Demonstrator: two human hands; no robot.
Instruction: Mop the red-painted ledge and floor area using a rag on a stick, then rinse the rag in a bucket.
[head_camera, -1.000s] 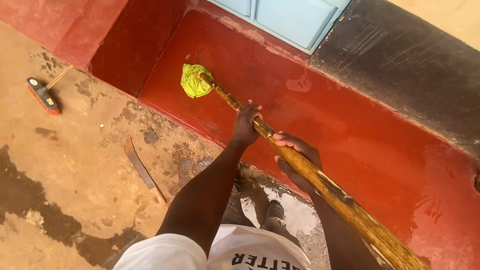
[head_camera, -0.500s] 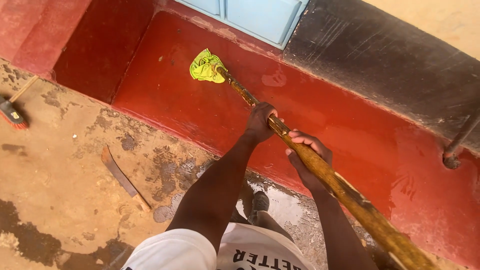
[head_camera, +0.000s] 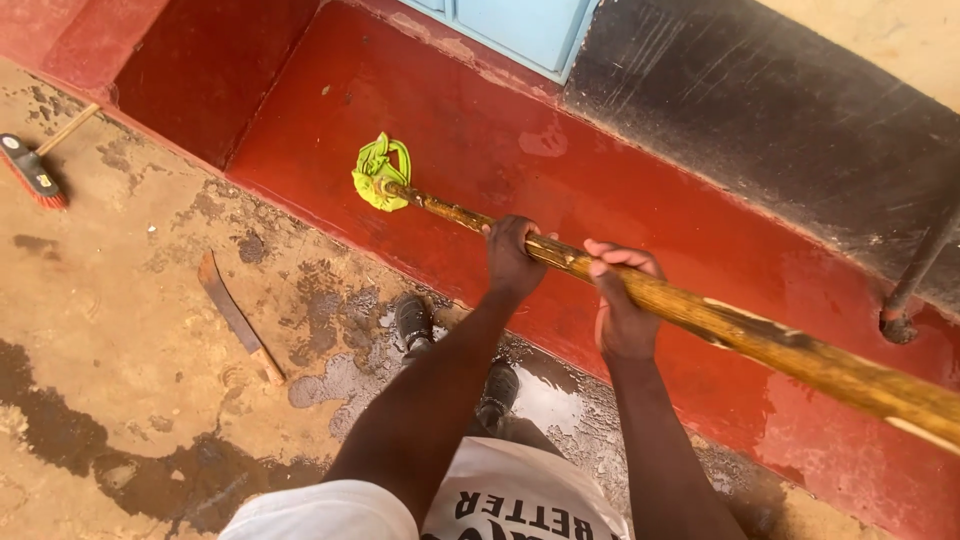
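Both my hands grip a long wooden mop handle (head_camera: 760, 338) that runs from the right edge toward the upper left. My left hand (head_camera: 512, 255) holds it further down the shaft, my right hand (head_camera: 622, 300) a little behind. At the handle's end a yellow-green cloth mop head (head_camera: 380, 174) rests on the wet red step floor (head_camera: 560, 200), near its front edge. My dark shoes (head_camera: 414, 322) stand on the wet ground just below the step.
A long blade with a wooden handle (head_camera: 236, 316) lies on the dirt ground at left. A red-bristled broom (head_camera: 32, 170) lies at the far left. A light blue door (head_camera: 520, 28) and a dark wall (head_camera: 780, 110) stand behind the step; a metal pipe (head_camera: 912, 280) rises at right.
The mop head has been pulled back from near the door toward the step's front edge and to the left. The handle now lies flatter, and my hands have swung with it.
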